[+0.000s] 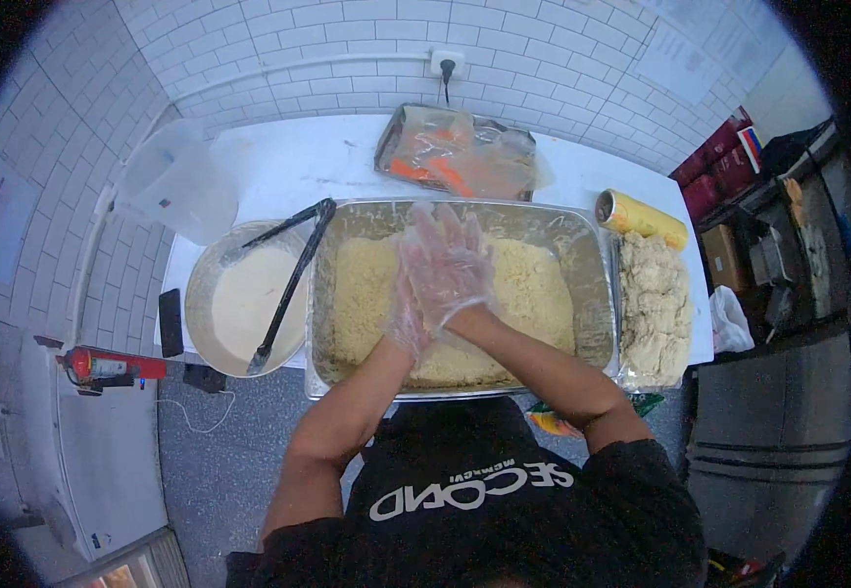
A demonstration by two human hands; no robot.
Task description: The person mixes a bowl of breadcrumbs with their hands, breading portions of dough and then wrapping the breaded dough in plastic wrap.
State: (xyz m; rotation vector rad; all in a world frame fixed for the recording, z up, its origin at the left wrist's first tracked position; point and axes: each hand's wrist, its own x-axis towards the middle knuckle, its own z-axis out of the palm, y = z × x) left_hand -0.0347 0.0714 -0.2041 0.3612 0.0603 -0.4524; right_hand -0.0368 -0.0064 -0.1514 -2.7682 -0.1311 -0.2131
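Observation:
Before me is a deep metal pan with pale breadcrumb-like coating spread across its bottom. Both my hands wear clear plastic gloves and meet over the middle of the pan. My right hand lies flat over part of my left hand, fingers pointing to the far side. Whether something lies between or under the palms is hidden. At the left, a round bowl holds a pale batter, with black tongs resting across the bowl and reaching the pan's corner. Raw pale meat fills a tray right of the pan.
A tray with plastic bags and orange pieces stands behind the pan. A yellow film roll lies at the back right. A clear plastic container and a black phone are at the left. A fire extinguisher is beyond.

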